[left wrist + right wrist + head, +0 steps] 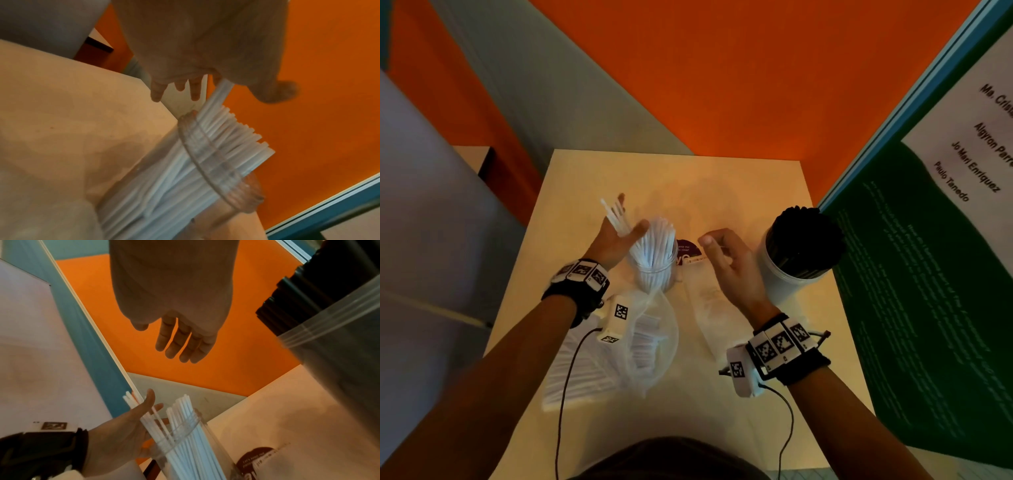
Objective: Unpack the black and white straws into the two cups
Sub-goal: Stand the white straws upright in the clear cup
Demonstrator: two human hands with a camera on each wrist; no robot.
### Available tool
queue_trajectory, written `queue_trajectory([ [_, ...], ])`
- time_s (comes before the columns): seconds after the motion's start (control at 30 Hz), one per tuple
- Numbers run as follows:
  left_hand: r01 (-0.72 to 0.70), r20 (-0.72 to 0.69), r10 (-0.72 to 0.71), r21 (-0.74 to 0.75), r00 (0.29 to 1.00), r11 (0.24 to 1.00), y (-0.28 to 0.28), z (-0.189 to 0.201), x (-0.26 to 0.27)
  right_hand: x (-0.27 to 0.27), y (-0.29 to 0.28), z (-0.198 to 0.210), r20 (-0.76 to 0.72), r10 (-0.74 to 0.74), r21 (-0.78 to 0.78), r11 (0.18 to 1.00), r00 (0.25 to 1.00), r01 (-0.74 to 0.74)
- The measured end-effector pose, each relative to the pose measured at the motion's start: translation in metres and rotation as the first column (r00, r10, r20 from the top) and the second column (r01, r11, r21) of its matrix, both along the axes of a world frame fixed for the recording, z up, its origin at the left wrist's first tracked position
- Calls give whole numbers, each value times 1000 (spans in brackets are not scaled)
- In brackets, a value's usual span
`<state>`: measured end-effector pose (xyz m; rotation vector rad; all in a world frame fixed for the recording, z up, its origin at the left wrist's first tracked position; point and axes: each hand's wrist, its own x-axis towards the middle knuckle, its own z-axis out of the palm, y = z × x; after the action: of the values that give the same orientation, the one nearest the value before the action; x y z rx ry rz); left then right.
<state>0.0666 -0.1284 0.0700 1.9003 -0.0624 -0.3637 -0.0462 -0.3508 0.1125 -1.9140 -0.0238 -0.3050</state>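
A clear cup (654, 274) (216, 178) (185, 431), packed with white straws (655, 240), stands mid-table. My left hand (631, 214) (131, 423) is raised just left of it with straight, spread fingers. A few white straws (614, 214) (133, 402) lean against its palm, their lower ends at the cup's mouth. My right hand (717, 245) (174, 337) hovers between the two cups, relaxed and holding nothing. A white cup (780, 277) (339, 353) full of black straws (804, 236) (308, 288) stands at the right.
A clear plastic bag (650, 342) with more white straws lies on the table (722, 178) under my left wrist. A flat wrapper (709, 301) with a purple label (686, 251) lies under my right hand. A green poster board (911, 274) borders the table's right edge.
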Motion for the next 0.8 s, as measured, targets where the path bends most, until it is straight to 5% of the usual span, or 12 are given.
queue_trajectory([
  [0.1,41,-99,-27,142,995,989,17,-9,-7,-7,3,-10,-80,60,-67,996,995,-66],
  [0.17,102,-129,-74,224,989,969,33,-20,-17,-12,9,-22,-262,157,-168,964,952,-205],
  [0.27,151,-132,-113,325,985,934,53,-36,-43,-22,28,-46,-596,307,-290,780,742,-555],
  [0.33,163,-80,-143,388,986,907,59,-43,-64,-30,48,-63,-685,364,-286,663,631,-692],
  [0.4,173,-7,-187,418,982,892,60,-46,-83,-37,69,-78,-726,371,-262,629,579,-732],
  [0.63,207,125,-303,491,945,847,57,-45,-113,-30,122,-119,-706,226,-460,576,672,-676],
  [0.8,266,140,-406,560,903,785,59,-48,-118,-32,130,-137,-687,173,-587,441,706,-679],
])
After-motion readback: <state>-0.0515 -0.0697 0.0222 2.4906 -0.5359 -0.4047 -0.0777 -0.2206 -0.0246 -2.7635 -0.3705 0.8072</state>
